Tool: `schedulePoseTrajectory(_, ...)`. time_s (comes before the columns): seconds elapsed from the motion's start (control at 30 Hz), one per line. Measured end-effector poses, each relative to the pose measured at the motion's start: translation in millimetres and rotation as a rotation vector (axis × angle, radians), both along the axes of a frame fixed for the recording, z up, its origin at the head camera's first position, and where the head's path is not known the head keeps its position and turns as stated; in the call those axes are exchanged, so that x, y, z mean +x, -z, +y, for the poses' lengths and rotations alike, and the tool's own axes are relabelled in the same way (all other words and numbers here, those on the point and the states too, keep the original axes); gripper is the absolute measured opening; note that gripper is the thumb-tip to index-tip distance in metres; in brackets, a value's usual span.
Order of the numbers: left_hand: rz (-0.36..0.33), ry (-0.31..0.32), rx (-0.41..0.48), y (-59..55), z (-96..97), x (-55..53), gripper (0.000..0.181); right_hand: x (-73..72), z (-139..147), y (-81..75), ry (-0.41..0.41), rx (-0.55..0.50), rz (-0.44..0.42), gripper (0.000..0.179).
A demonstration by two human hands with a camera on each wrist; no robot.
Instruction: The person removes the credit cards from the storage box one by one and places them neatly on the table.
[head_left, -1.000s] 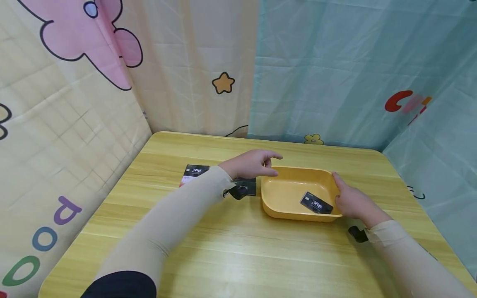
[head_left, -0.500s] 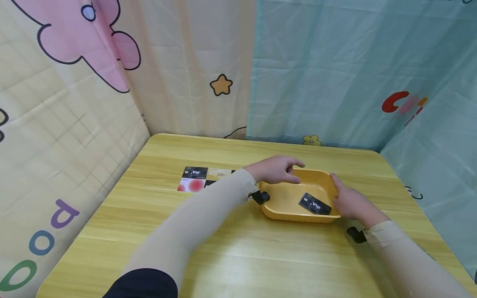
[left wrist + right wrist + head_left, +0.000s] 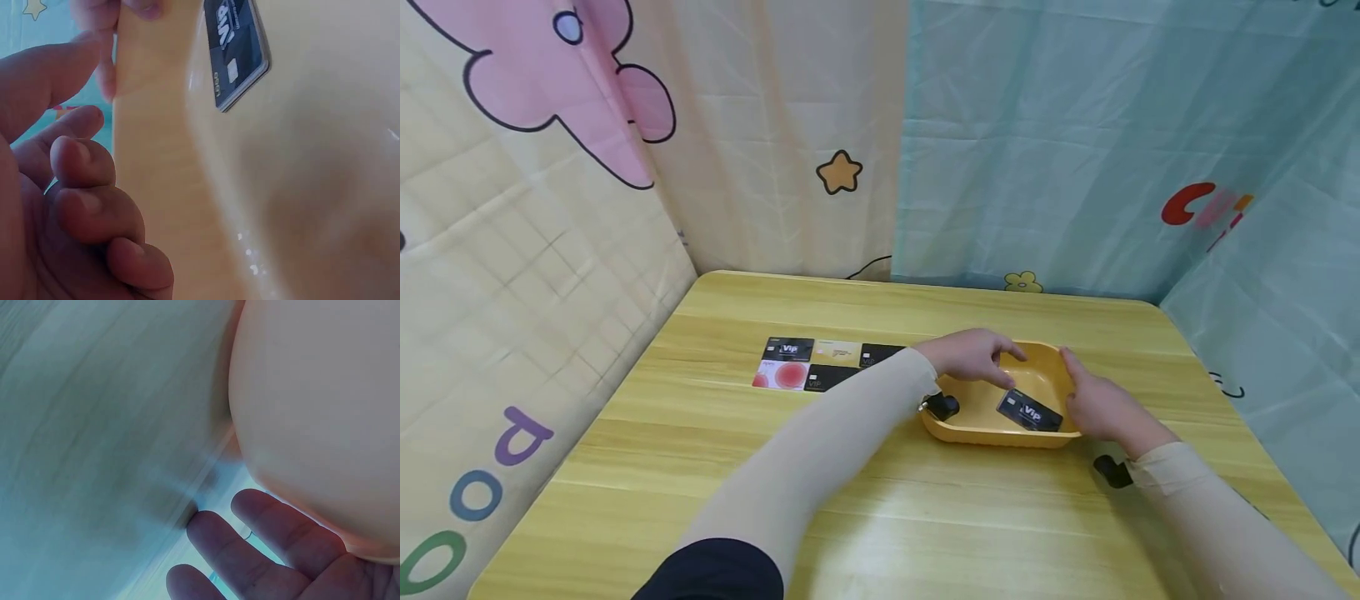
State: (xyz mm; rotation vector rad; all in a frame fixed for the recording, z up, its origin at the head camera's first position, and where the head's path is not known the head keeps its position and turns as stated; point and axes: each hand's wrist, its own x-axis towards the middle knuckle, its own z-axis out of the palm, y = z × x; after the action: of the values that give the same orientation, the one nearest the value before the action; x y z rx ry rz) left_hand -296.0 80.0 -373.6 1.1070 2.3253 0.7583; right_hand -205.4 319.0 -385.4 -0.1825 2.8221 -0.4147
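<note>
In the head view a yellow plastic tray stands on the table, with a black VIP card lying aslant inside it. From the left wrist the card's edge looks layered, like a small stack. My left hand hovers over the tray's left part, thumb and index finger apart, holding nothing. Its thumb tip is close to the card's upper left corner in the head view. My right hand grips the tray's right rim, thumb on the inside and other fingers along the outer wall.
Left of the tray, several cards lie in two rows: a black VIP card, a gold card, a pink-and-white card and other black cards. My left sleeve hides part of them. Printed curtains hang behind the wooden table.
My left hand has moved right, from the tray's left edge to over the tray near the card, uncovering more cards on the table. My right hand stays on the rim.
</note>
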Motion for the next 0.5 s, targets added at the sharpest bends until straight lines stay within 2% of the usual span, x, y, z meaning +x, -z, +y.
schedulePoseTrajectory(0.23, -0.051, 0.026, -0.061, 12.4, 9.2, 1.7, 0.057, -0.4, -2, 0.6, 0.010, -0.002, -0.002, 0.077)
schedulePoseTrajectory(0.37, -0.048, 0.042, -0.094, 16.6, 12.2, 2.6, 0.057, 0.3, -3, 0.6, 0.008, -0.016, -0.001, 0.077)
schedulePoseTrajectory(0.5, -0.085, 0.005, -0.122, 19.7, 13.3, 3.4, 0.060, 1.0, -2, 0.9, 0.000, -0.008, 0.015, 0.077)
